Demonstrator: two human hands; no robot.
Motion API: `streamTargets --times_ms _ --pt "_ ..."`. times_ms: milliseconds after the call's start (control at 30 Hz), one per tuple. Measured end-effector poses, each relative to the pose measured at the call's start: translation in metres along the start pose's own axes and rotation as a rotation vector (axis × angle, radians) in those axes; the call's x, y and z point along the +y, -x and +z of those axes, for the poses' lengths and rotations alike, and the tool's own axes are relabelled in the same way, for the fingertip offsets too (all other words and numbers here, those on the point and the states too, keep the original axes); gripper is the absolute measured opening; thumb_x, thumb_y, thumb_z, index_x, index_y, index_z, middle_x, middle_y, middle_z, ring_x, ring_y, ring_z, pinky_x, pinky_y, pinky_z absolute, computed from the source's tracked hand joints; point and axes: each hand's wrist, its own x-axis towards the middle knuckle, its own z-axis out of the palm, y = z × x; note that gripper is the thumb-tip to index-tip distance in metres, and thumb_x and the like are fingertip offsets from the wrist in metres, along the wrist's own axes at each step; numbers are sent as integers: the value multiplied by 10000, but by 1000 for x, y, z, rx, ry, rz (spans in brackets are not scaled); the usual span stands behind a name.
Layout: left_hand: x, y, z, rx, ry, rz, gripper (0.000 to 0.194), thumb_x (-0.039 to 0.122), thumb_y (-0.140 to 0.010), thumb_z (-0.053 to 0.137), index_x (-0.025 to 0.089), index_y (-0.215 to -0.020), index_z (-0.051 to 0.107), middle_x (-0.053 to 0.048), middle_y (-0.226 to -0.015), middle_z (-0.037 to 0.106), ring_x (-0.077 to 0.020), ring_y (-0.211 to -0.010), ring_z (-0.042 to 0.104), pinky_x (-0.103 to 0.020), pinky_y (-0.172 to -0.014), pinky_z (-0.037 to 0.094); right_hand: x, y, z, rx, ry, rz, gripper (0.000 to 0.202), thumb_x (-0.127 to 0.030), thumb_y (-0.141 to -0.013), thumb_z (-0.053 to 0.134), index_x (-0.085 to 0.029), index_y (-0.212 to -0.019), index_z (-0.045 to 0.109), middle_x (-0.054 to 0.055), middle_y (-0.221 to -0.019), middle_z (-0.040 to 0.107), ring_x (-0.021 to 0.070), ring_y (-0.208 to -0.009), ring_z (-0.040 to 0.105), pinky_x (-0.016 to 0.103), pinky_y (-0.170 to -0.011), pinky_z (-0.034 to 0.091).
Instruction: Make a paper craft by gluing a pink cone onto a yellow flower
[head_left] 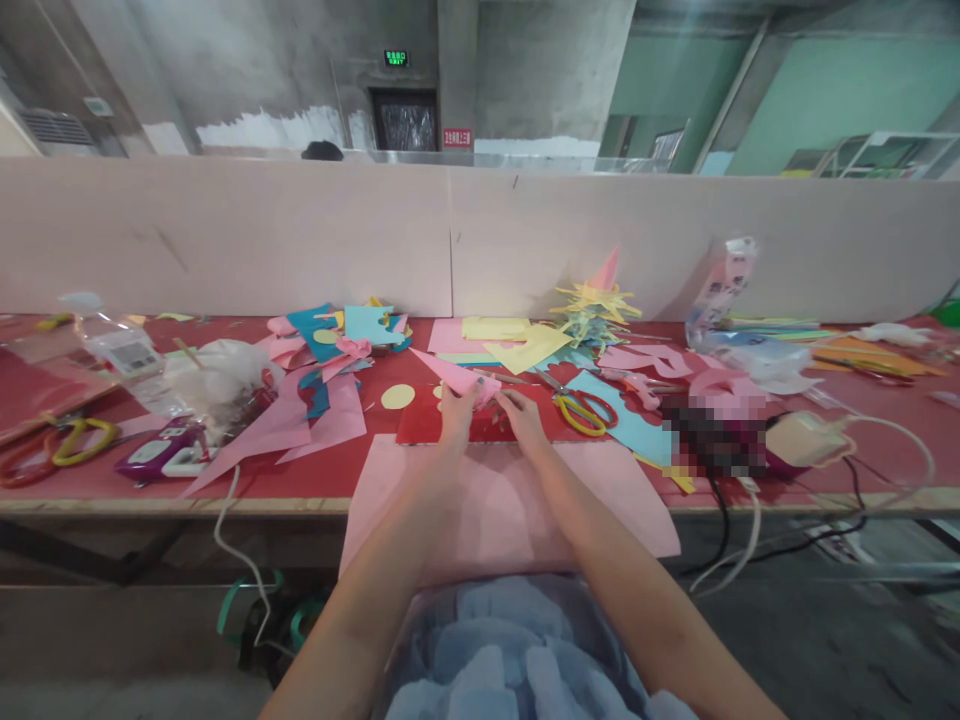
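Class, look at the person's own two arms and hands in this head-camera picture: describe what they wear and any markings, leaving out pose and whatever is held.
Both forearms are bare, with no sleeves reaching them. The left hand has dark polish on at least one nail. The right hand shows no ring, watch or glove that can be made out. Pale blue ruffled clothing lies below the arms.

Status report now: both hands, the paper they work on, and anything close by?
Left hand and right hand both pinching pink paper piece. Red sheet under it. Yellow-handled scissors beside right hand.
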Motion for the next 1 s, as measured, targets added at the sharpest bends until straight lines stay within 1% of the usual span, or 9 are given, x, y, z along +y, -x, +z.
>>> streamTargets --times_ms 167,300,467,533,700,767,867,1000 --pt "3 2 1 -23 1 -7 403 314 -617 713 164 -936 516 -99 -967 627 -197 -875 611 -286 -706 483 -1 1 0 9 26 -3 311 -496 -669 599 -200 -758 638 11 -653 648 128 -480 518 245 -423 391" --pt "4 1 1 -15 -14 -16 399 313 -621 708 155 -934 518 -109 -978 632 -203 -880 615 -290 -704 487 -2 1 0 2 35 -10 277 -466 -669 611 -203 -747 649 6 -673 654 129 -497 525 247 -437 391" --pt "5 2 0 -17 -38 -15 386 305 -634 703 161 -945 525 -108 -995 637 -195 -876 620 -278 -699 488 -1 0 0 10 21 0 285 -457 -679 605 -205 -802 656 11 -701 660 139 -505 537 254 -425 394" --pt "7 3 1 -23 -49 -12 379 298 -642 697 156 -948 525 -108 -994 639 -192 -870 621 -277 -701 488 0 -1 0 10 6 6 297 -459 -674 609 -208 -825 657 14 -713 661 157 -554 566 259 -440 417" --pt "9 5 1 -33 -76 -1 358 268 -654 683 144 -950 524 -111 -1007 635 -194 -900 615 -281 -730 486 1 -2 -1 -20 -51 20 327 -478 -669 614 -214 -858 655 23 -799 671 217 -769 622 287 -534 493" --pt "10 5 1 -32 -89 -2 354 272 -663 677 147 -956 523 -112 -1021 631 -197 -914 611 -287 -740 487 2 -2 -1 -33 -76 32 351 -494 -679 603 -212 -883 650 27 -825 676 228 -800 628 302 -565 506" --pt "11 6 1 -33 -113 -7 357 265 -660 684 150 -959 527 -108 -1028 629 -197 -924 607 -290 -755 485 3 -1 -1 -45 -102 51 379 -528 -705 566 -205 -887 644 33 -807 680 230 -761 640 317 -571 507" --pt "14 8 2 -29 -145 -6 368 237 -642 705 152 -953 525 -98 -1000 638 -193 -924 603 -292 -774 480 5 -2 -3 -53 -105 46 352 -529 -694 587 -203 -810 647 26 -759 682 223 -711 643 321 -586 500"
